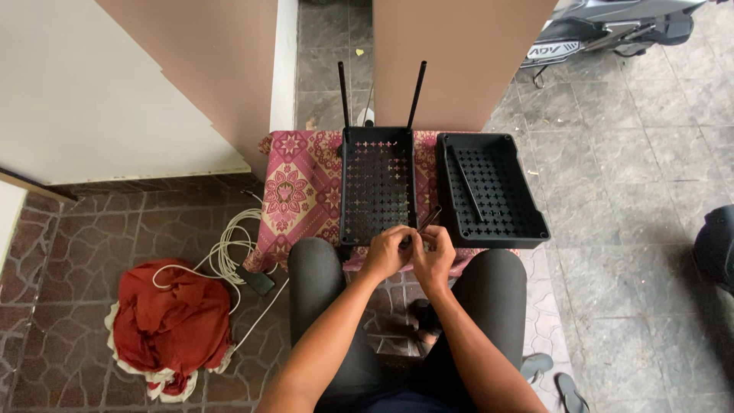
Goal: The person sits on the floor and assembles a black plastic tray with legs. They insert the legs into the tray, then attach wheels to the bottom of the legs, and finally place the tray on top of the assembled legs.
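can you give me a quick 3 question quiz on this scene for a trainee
1. True or false: the two black trays both have upright posts fitted.
2. Where do the left hand and right hand meet? A) at the near edge of the left tray B) inside the right tray C) over the red cloth
3. What lies on the tiles between the red cloth and the patterned cloth?

Key: 1. False, only the left tray has posts; a loose post lies in the right one. 2. A. 3. A coiled white cable.
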